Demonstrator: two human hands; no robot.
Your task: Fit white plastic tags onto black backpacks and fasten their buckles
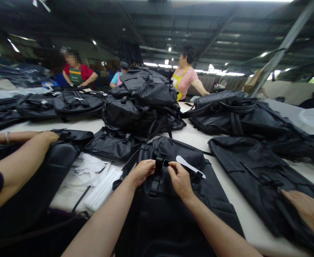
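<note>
2 slim forearms, bare from the lower edge of the view up to the wrists. Left hand [142,172] and right hand [180,182] bare as well, down to the fingers [149,165]. Sleeves out of view.

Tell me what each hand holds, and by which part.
Left hand pinches the black buckle on the backpack, by its left side. Right hand holds a white toothed strip near its rounded end.

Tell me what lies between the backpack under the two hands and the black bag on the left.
In the head view, a heap of white strips lies on the table between the backpack and the left bag.
</note>
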